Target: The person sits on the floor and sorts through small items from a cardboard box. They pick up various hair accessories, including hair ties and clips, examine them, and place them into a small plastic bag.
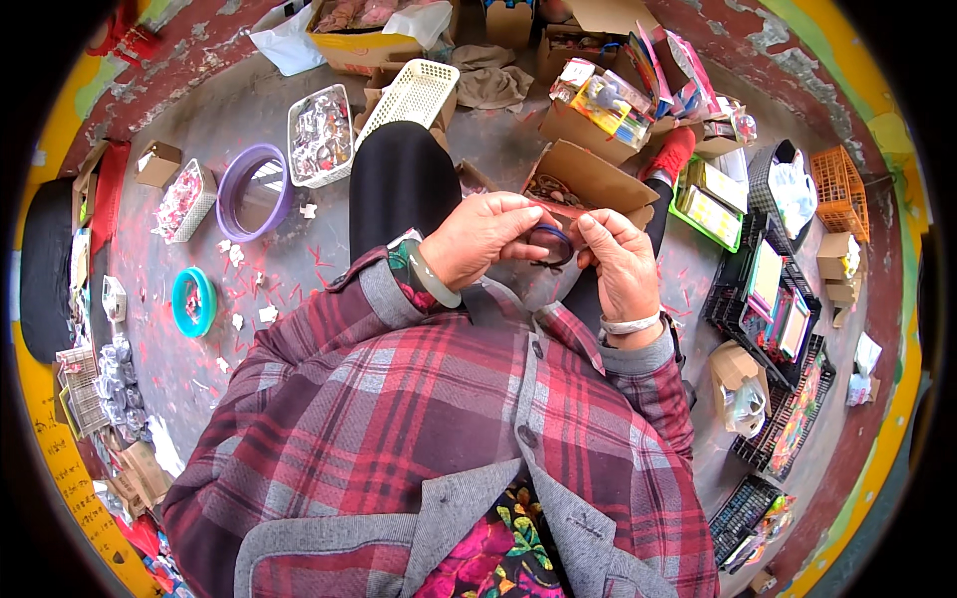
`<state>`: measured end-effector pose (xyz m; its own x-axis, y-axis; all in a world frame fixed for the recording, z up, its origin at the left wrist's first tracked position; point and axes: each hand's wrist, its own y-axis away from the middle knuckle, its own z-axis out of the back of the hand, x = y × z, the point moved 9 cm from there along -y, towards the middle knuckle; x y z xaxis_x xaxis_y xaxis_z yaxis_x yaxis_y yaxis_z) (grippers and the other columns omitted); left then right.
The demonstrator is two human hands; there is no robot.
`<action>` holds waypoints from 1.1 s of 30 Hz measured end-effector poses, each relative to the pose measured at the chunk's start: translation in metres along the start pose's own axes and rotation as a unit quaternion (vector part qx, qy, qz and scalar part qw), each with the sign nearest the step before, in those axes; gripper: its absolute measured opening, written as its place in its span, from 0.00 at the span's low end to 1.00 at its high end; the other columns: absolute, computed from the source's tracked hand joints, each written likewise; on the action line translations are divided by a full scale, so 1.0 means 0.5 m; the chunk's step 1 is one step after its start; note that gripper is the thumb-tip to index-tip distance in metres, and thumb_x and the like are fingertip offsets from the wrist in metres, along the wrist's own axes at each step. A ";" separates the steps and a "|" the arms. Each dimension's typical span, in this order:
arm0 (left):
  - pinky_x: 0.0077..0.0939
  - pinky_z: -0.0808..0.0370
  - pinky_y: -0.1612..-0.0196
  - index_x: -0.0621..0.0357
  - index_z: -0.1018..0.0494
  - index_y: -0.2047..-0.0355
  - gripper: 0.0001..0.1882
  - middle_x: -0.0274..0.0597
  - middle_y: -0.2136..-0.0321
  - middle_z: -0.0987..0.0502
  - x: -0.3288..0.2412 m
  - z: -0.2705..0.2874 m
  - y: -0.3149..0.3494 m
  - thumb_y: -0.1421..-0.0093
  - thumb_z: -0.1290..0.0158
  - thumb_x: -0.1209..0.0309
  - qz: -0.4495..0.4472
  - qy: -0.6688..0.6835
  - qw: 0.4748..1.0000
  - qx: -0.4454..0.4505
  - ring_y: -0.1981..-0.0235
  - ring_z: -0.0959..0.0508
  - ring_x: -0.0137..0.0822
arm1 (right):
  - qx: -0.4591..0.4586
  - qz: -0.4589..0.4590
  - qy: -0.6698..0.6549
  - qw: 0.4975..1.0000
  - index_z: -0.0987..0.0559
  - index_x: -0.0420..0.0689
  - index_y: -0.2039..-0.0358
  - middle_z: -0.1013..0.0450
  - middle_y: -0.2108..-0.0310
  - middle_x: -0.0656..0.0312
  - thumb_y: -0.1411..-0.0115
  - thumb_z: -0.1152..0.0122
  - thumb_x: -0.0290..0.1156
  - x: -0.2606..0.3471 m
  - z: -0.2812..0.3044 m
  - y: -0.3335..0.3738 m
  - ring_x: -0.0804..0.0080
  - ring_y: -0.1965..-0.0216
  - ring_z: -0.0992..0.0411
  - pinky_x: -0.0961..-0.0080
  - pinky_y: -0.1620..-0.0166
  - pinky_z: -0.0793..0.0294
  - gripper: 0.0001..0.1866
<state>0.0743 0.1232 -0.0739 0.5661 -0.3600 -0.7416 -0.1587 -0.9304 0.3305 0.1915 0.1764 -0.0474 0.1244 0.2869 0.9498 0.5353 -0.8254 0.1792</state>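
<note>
Between my two hands, above my lap, is a thin dark blue ring-shaped band, too small to tell its exact kind. The fingers of my left hand are pinched on its left side. My right hand is closed at its right side, thumb and finger pressed together; the fingers partly hide the band. Just beyond my hands, an open cardboard box between my legs has small dark brownish pieces in it.
A purple basin, a turquoise basin and a white basket of small wrapped pieces stand on the left floor. Black crates and an orange crate line the right. Packed boxes stand ahead; red scraps litter the floor.
</note>
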 end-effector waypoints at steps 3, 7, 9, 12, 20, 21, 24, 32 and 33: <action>0.21 0.23 0.57 0.68 0.30 0.57 0.13 0.44 0.60 0.26 -0.003 0.003 0.001 0.38 0.55 0.71 -0.003 0.039 0.999 -0.005 0.60 0.23 0.35 | 0.009 -0.024 -0.027 0.999 0.24 0.41 0.72 0.29 0.76 0.68 0.40 0.47 0.33 -0.011 0.000 -0.001 0.83 0.75 0.35 0.86 0.71 0.38 0.10; 0.21 0.23 0.57 0.69 0.31 0.56 0.13 0.45 0.59 0.26 -0.014 -0.010 0.008 0.39 0.54 0.73 0.006 0.063 0.998 0.010 0.60 0.23 0.37 | 0.001 -0.039 -0.051 0.998 0.25 0.42 0.73 0.30 0.77 0.68 0.39 0.48 0.35 -0.018 0.001 0.000 0.83 0.76 0.36 0.86 0.72 0.39 0.11; 0.21 0.23 0.56 0.70 0.31 0.56 0.13 0.46 0.59 0.26 -0.015 -0.014 0.011 0.39 0.54 0.74 0.011 0.073 0.997 0.015 0.59 0.23 0.37 | 0.004 -0.038 -0.058 0.998 0.25 0.42 0.73 0.30 0.77 0.69 0.39 0.48 0.36 -0.020 0.001 -0.001 0.84 0.76 0.37 0.86 0.72 0.40 0.11; 0.21 0.23 0.56 0.71 0.32 0.56 0.14 0.46 0.59 0.27 -0.012 -0.014 0.013 0.39 0.53 0.74 0.021 0.087 0.996 0.020 0.59 0.23 0.39 | 0.013 -0.051 -0.070 0.996 0.25 0.42 0.72 0.30 0.76 0.69 0.39 0.49 0.36 -0.035 0.010 -0.004 0.84 0.76 0.36 0.87 0.72 0.39 0.11; 0.23 0.23 0.56 0.72 0.31 0.57 0.13 0.48 0.60 0.26 0.015 0.017 0.000 0.39 0.54 0.74 0.023 0.042 0.998 -0.030 0.60 0.23 0.39 | -0.134 0.305 0.350 0.876 0.23 0.42 0.71 0.28 0.73 0.61 0.45 0.42 0.26 0.138 -0.009 0.039 0.73 0.70 0.30 0.82 0.67 0.34 0.03; 0.23 0.23 0.56 0.72 0.31 0.57 0.13 0.48 0.61 0.26 0.016 0.016 -0.001 0.39 0.54 0.74 0.018 0.036 0.999 -0.028 0.60 0.22 0.38 | -0.124 0.343 0.414 0.834 0.22 0.43 0.73 0.28 0.73 0.59 0.51 0.40 0.25 0.154 -0.036 0.049 0.66 0.70 0.30 0.77 0.66 0.34 0.03; 0.23 0.24 0.56 0.71 0.30 0.57 0.13 0.47 0.61 0.25 0.016 0.005 -0.001 0.38 0.54 0.73 -0.004 0.005 1.000 -0.021 0.61 0.23 0.35 | -0.053 0.403 0.519 0.752 0.22 0.44 0.73 0.28 0.74 0.62 0.54 0.39 0.25 0.159 -0.105 0.066 0.64 0.70 0.31 0.72 0.65 0.34 0.05; 0.18 0.26 0.60 0.67 0.29 0.57 0.12 0.38 0.66 0.24 -0.003 -0.018 0.006 0.37 0.56 0.74 -0.106 -0.200 0.974 0.023 0.65 0.25 0.24 | -0.061 0.405 0.587 0.698 0.23 0.45 0.75 0.30 0.76 0.64 0.56 0.39 0.27 0.132 -0.125 0.064 0.65 0.70 0.31 0.70 0.65 0.35 0.05; 0.18 0.27 0.61 0.67 0.29 0.57 0.12 0.37 0.67 0.24 -0.006 -0.021 0.006 0.37 0.57 0.74 -0.127 -0.244 0.961 0.027 0.66 0.26 0.23 | -0.061 0.404 0.596 0.691 0.24 0.45 0.76 0.30 0.76 0.64 0.57 0.39 0.27 0.132 -0.129 0.066 0.65 0.70 0.31 0.70 0.65 0.35 0.05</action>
<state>0.0806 0.1222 -0.0644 0.1465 -0.0989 -0.9843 -0.1152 -0.9899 0.0823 0.1636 0.1369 0.0377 -0.4739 -0.8366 0.2749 0.6107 -0.5371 -0.5819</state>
